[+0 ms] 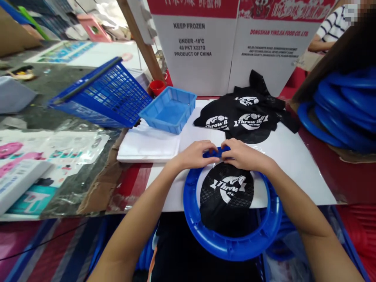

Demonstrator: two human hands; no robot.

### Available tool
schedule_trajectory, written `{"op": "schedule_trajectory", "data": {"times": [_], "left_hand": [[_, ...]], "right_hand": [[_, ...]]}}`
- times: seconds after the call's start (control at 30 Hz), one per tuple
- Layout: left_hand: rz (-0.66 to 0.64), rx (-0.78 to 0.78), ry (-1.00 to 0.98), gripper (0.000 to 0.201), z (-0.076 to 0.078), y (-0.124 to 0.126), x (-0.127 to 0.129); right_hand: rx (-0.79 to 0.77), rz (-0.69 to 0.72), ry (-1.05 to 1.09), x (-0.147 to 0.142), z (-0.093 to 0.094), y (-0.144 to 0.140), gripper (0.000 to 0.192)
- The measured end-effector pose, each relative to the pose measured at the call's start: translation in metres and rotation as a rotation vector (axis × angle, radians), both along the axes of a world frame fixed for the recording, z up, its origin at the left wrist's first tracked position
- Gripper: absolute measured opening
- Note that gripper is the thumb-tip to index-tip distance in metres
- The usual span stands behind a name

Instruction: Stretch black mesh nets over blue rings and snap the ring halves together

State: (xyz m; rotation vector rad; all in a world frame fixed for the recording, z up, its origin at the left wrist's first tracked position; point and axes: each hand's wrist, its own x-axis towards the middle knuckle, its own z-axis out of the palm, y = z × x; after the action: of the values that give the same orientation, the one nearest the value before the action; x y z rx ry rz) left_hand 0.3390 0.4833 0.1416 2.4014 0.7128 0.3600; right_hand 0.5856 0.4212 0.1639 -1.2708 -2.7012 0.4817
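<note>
Both my hands, left hand (195,155) and right hand (242,155), pinch the far edge of the blue ring (232,243), black mesh (226,196) inside; the small blue tray (169,111) further back holds nothing.

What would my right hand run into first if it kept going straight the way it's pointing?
Your right hand points left, toward your left hand, so it would likely meet those fingers first, over the blue ring. They look nearly touching, though depth is unclear.

Packing workshop — stacked blue rings (343,113), cartons (202,47)
</note>
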Motion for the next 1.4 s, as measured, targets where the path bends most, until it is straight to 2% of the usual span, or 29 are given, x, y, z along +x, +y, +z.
{"op": "schedule_trajectory", "data": {"times": [0.07,0.13,0.23,0.33,0.4,0.47,0.6,0.7,0.8,0.97,1.13,1.23,1.4], "left_hand": [[-0.105,-0.005,-0.001,0.035,-0.001,0.001,-0.003],[-0.144,0.044,0.006,0.034,-0.004,0.003,-0.003],[-0.092,0.159,-0.028,0.029,-0.011,0.008,0.003],[-0.044,0.169,-0.098,0.030,-0.010,0.012,0.003],[-0.056,0.118,-0.122,0.031,-0.006,0.010,-0.001],[-0.083,0.092,-0.088,0.025,-0.003,0.006,-0.007],[-0.109,0.139,0.010,0.024,-0.005,-0.002,-0.010],[-0.098,0.153,0.015,0.028,-0.009,-0.005,-0.006],[-0.053,0.127,0.028,0.014,-0.010,-0.007,-0.003],[0.004,0.099,0.019,0.013,-0.009,-0.009,-0.002],[-0.060,0.145,0.015,0.011,-0.012,-0.008,-0.003],[-0.066,0.141,0.002,0.006,-0.012,-0.008,-0.004],[0.005,0.136,-0.096,0.010,-0.003,-0.009,-0.005]], "right_hand": [[-0.041,0.002,-0.025,0.002,0.005,-0.004,0.020],[-0.088,0.013,-0.039,0.007,0.008,-0.005,0.033],[-0.167,-0.047,-0.038,0.016,0.010,-0.003,0.044],[-0.219,-0.164,0.007,0.016,0.008,0.000,0.035],[-0.166,-0.210,0.050,0.009,0.004,0.000,0.028],[-0.055,-0.224,0.083,-0.001,-0.005,-0.001,0.023],[0.079,-0.144,0.146,-0.018,-0.024,-0.002,0.015],[0.118,-0.106,0.184,-0.021,-0.033,0.000,0.017],[0.174,-0.094,0.194,-0.017,-0.034,0.003,0.020],[0.128,-0.075,0.195,-0.011,-0.032,0.006,0.013],[0.063,-0.058,0.190,-0.009,-0.038,0.009,0.010],[0.092,-0.066,0.197,-0.008,-0.039,0.010,0.014],[0.147,-0.062,0.261,-0.007,-0.032,0.009,0.017]]}}
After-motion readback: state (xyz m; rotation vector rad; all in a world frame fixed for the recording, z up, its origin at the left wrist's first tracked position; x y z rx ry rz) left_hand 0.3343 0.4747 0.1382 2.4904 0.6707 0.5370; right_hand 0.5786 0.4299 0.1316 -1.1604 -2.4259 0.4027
